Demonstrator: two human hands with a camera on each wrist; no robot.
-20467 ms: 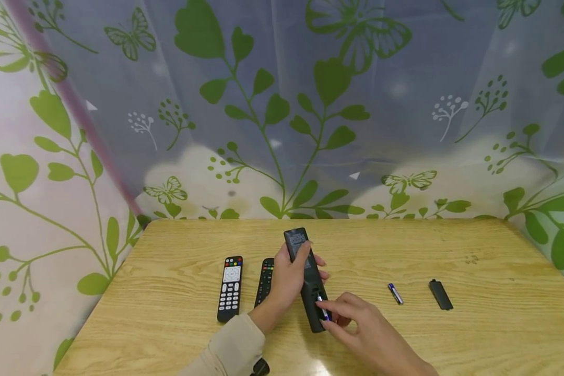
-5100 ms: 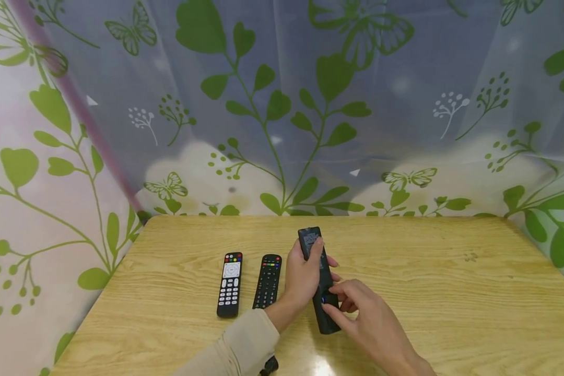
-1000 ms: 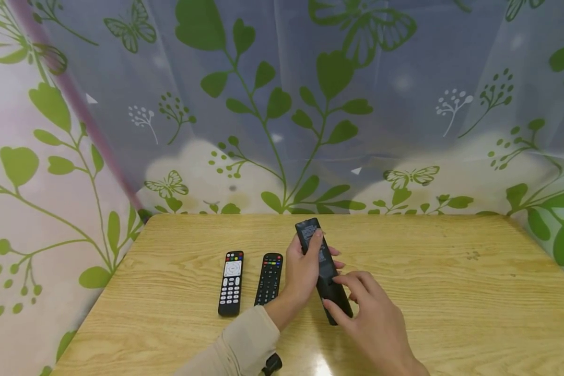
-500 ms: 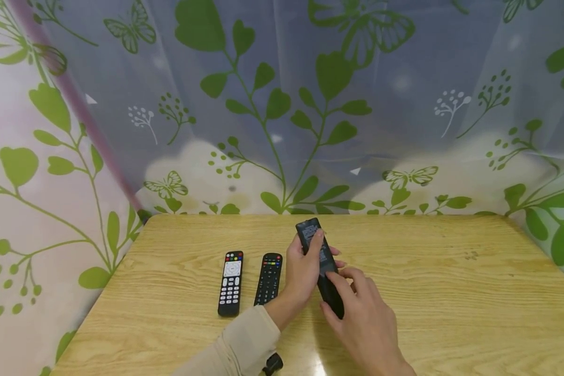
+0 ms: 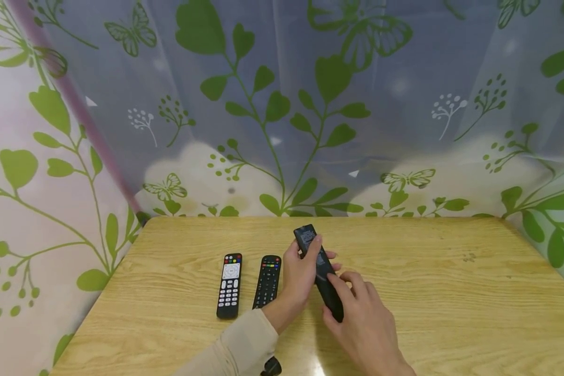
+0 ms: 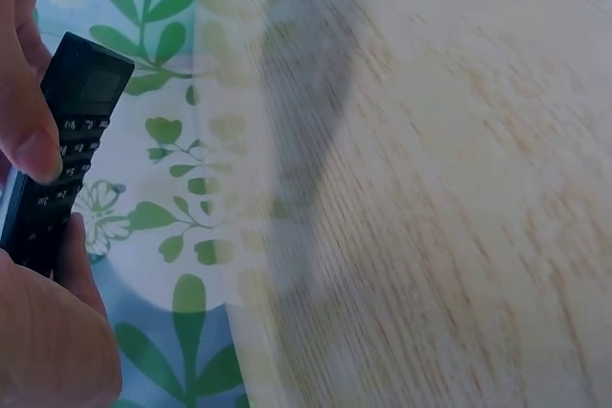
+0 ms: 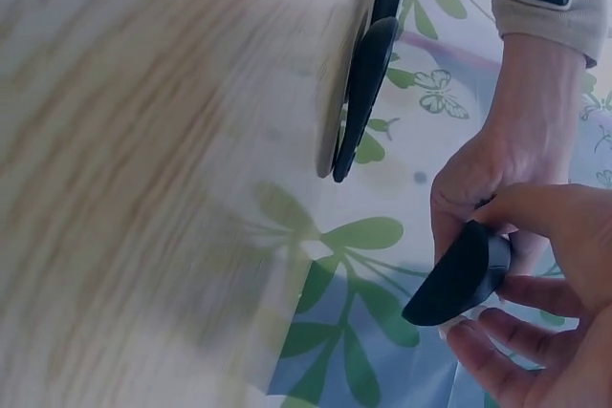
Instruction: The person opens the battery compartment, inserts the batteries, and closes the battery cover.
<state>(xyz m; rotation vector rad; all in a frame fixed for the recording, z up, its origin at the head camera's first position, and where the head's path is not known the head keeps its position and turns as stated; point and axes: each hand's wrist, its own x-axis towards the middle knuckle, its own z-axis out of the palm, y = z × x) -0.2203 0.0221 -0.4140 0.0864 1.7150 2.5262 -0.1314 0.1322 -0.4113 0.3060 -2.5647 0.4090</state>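
Note:
A black remote control (image 5: 324,266) is held tilted above the table, its labelled back facing up and its near end toward me. My left hand (image 5: 298,271) grips its upper half, thumb lying along the back and fingers wrapped under the far side. At the lower half, my right hand (image 5: 366,318) holds the near end, with the index fingertip pressing on the back and the thumb at the left edge. The keypad side of the remote (image 6: 72,145) shows in the left wrist view. In the right wrist view the rounded end of the remote (image 7: 459,279) lies between the right fingers.
Two more remotes lie face up on the wooden table (image 5: 451,313): one with white keys (image 5: 228,287) at the left, and a black one (image 5: 267,282) partly behind the left forearm. A patterned curtain (image 5: 404,130) rises behind the table's far edge.
The loose battery and black cover on the right of the table are gone since the oldest frame. The open compartment with a battery now looks covered. The right fingers have shifted up the back.

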